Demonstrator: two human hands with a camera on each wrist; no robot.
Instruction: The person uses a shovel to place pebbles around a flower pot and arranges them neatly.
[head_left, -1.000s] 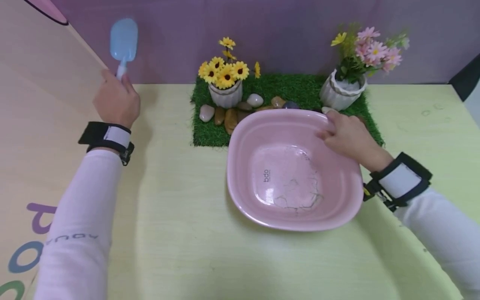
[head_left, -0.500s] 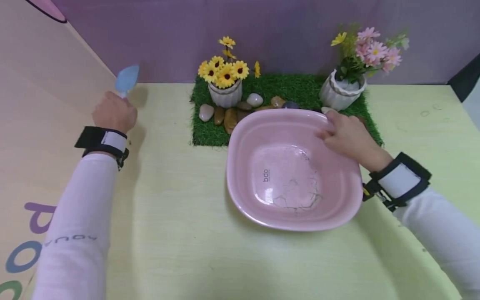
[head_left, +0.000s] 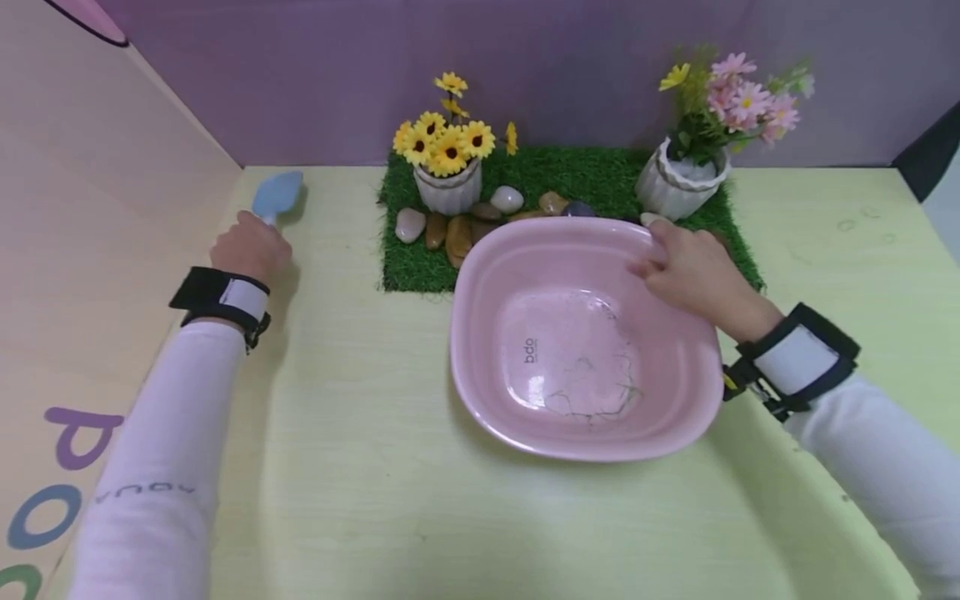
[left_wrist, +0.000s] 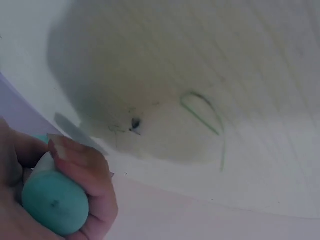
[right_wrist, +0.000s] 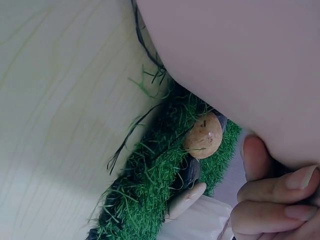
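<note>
My left hand (head_left: 251, 248) grips a toy shovel, its light-blue blade (head_left: 277, 195) pointing away to the back, low near the table's left rear corner. In the left wrist view, the fingers wrap round the shovel's handle, whose rounded teal end (left_wrist: 55, 202) faces the camera. My right hand (head_left: 693, 271) holds the far right rim of a pink plastic basin (head_left: 480, 350), with fingers curled over the edge. Inside the basin, thin grass-like strands (head_left: 592, 408) lie on the bottom. From the right wrist, the basin's outer wall (right_wrist: 240, 60) and the curled fingers (right_wrist: 265, 190) show.
Behind the basin lies an artificial turf mat (head_left: 600, 175) with several pebbles (head_left: 459, 242). On it stand a pot of yellow flowers (head_left: 448, 187) and a tilted pot of pink flowers (head_left: 678, 183). Upright panels border the table (head_left: 360, 467) at back and left. A green strand (left_wrist: 200, 117) lies near the left hand.
The left hand has brought the shovel down from a raised, upright pose to near the tabletop, lastly drifting slightly right. The right hand and basin have stayed put.
</note>
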